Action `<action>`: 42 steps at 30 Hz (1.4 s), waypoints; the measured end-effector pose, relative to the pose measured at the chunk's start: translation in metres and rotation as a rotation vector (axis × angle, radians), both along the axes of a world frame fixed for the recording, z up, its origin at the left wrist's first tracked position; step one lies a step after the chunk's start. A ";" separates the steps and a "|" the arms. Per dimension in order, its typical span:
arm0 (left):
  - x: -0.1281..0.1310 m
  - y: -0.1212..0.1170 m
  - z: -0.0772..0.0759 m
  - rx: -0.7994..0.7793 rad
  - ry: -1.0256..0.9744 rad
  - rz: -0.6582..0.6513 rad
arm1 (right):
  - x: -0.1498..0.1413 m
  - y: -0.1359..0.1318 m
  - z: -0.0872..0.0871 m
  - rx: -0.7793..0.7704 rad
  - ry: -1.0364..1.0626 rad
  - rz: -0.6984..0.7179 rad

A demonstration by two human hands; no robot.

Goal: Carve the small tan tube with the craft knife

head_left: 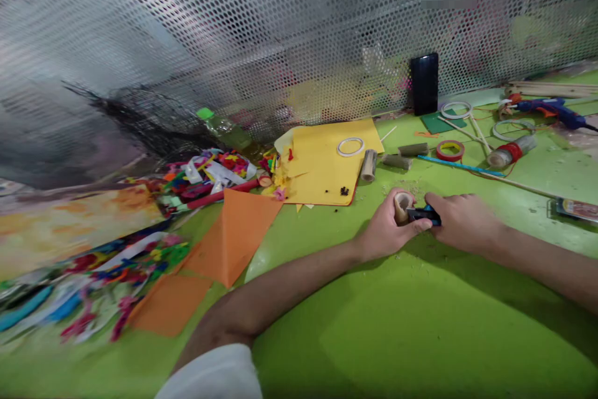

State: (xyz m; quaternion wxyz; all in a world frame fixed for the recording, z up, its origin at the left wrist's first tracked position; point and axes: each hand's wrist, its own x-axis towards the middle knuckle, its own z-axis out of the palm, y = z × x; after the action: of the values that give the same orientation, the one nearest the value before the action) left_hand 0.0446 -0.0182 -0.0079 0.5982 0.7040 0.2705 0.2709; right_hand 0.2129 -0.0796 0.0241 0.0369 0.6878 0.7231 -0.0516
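Head view showed the left hand (385, 227) with fingers closed round a hollow tube (400, 210) over the green table (355, 330), the right hand (465, 220) gripping a blue-and-black tool (426, 215) (tip at the tube).

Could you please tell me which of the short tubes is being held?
The pale tube in the left hand, its open end facing up beside the black-and-blue tool in the right hand; three greyish tubes lie loose behind it.
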 end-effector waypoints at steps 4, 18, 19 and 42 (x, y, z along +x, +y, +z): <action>-0.001 0.001 -0.004 0.075 0.029 0.041 | 0.001 0.000 -0.001 -0.005 0.008 0.008; 0.000 0.000 -0.001 0.030 0.051 0.076 | 0.000 0.002 0.002 0.045 0.026 -0.115; 0.000 0.000 0.000 -0.004 0.032 0.069 | 0.000 0.002 0.003 0.041 0.025 -0.111; -0.003 0.000 0.002 -0.034 -0.007 -0.047 | -0.001 -0.001 -0.002 0.008 -0.004 0.001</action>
State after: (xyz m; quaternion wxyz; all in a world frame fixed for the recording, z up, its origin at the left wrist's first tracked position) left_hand 0.0417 -0.0179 -0.0062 0.6172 0.6990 0.2561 0.2546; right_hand 0.2123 -0.0804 0.0220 0.0356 0.6878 0.7235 -0.0476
